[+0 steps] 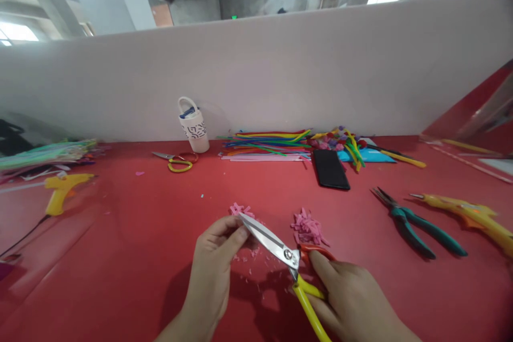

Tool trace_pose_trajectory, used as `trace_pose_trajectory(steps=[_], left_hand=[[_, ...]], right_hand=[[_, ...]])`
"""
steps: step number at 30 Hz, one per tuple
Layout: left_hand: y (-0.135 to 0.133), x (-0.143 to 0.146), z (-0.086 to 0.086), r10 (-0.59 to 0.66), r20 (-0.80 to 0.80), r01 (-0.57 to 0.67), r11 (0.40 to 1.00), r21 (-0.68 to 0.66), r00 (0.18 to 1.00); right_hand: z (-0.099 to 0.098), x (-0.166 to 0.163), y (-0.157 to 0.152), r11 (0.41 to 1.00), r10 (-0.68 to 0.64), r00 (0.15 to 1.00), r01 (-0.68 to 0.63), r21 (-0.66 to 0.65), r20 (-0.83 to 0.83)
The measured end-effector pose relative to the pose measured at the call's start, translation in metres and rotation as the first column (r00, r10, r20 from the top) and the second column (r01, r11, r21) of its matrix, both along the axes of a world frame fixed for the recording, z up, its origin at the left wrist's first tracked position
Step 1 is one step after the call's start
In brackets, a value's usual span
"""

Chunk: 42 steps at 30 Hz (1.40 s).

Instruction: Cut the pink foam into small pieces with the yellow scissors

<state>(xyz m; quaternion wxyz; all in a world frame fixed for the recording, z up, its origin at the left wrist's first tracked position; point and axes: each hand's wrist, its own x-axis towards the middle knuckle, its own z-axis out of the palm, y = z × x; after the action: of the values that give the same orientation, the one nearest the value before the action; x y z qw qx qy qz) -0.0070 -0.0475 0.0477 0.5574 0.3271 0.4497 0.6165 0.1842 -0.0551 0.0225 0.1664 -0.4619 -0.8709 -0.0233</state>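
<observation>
My right hand [344,294] is wrapped round the handles of a pair of scissors [276,246], one handle red and the other yellow. The blades point up and left, their tips touching or nearly touching the fingers of my left hand [218,256]. That hand is closed in a pinch, and what lies between its thumb and finger is too small to make out. Just behind the left fingertips is a small pile of pink strips [241,209]. A larger heap of pink strips [308,227] lies beyond the scissors. Tiny pink scraps [254,264] are scattered below the blades.
Pliers [404,222] and a yellow glue gun [460,211] lie to the right. At the back are a phone [331,169], coloured pipe cleaners [264,144], a white cup [195,131] and other scissors [178,163]. Another glue gun [64,189] is at left. A pale partition [256,75] closes the red table's back.
</observation>
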Motion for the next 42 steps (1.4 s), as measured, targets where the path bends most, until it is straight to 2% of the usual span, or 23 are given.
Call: trace_pose_trajectory(steps=[5, 8, 11, 13, 15, 18, 21, 26, 32, 36, 39, 42], left_hand=[[0.0, -0.002, -0.001, 0.0, -0.092, 0.005, 0.999, 0.053, 0.996], [0.0, 0.0, 0.002, -0.027, -0.086, 0.03, 0.999, 0.032, 0.996], [0.0, 0.005, 0.003, -0.138, -0.051, 0.137, 0.99, -0.032, 0.989], [-0.002, 0.01, 0.001, -0.26, 0.01, 0.26, 0.962, -0.088, 0.965], [-0.004, 0.016, -0.002, -0.378, 0.087, 0.387, 0.913, -0.132, 0.922], [-0.007, 0.023, -0.006, -0.509, 0.141, 0.527, 0.833, -0.167, 0.849], [-0.01, 0.026, -0.008, -0.59, 0.147, 0.608, 0.771, -0.191, 0.794], [-0.01, 0.027, -0.009, -0.631, 0.112, 0.638, 0.738, -0.217, 0.768], [-0.008, 0.032, -0.014, -0.518, -0.005, 0.503, 0.832, -0.234, 0.855], [-0.007, 0.034, -0.015, -0.477, -0.078, 0.443, 0.856, -0.265, 0.875], [-0.006, 0.028, -0.013, -0.453, -0.076, 0.427, 0.876, -0.224, 0.888], [-0.002, 0.019, -0.008, -0.329, 0.003, 0.325, 0.932, -0.162, 0.944]], right_hand=[[0.0, 0.002, -0.001, 0.998, -0.03, 0.999, 0.028, -0.063, -0.03], [0.004, 0.0, 0.0, 0.967, -0.09, 0.986, 0.054, -0.249, -0.138], [0.011, -0.006, 0.003, 0.865, -0.196, 0.921, 0.002, -0.501, -0.335], [0.015, -0.011, 0.005, 0.795, -0.278, 0.828, -0.086, -0.6, -0.487], [0.016, -0.015, 0.005, 0.725, -0.367, 0.717, -0.178, -0.665, -0.592], [0.013, -0.018, 0.003, 0.6, -0.493, 0.59, -0.302, -0.741, -0.639], [0.007, -0.017, 0.002, 0.555, -0.52, 0.536, -0.38, -0.74, -0.665], [0.008, -0.017, 0.001, 0.544, -0.502, 0.542, -0.407, -0.734, -0.674], [0.02, -0.024, 0.001, 0.583, -0.514, 0.533, -0.359, -0.729, -0.673], [0.022, -0.026, 0.0, 0.61, -0.494, 0.571, -0.309, -0.73, -0.655], [0.02, -0.02, 0.001, 0.693, -0.411, 0.627, -0.257, -0.674, -0.662], [0.018, -0.01, 0.003, 0.794, -0.294, 0.771, -0.131, -0.593, -0.564]])
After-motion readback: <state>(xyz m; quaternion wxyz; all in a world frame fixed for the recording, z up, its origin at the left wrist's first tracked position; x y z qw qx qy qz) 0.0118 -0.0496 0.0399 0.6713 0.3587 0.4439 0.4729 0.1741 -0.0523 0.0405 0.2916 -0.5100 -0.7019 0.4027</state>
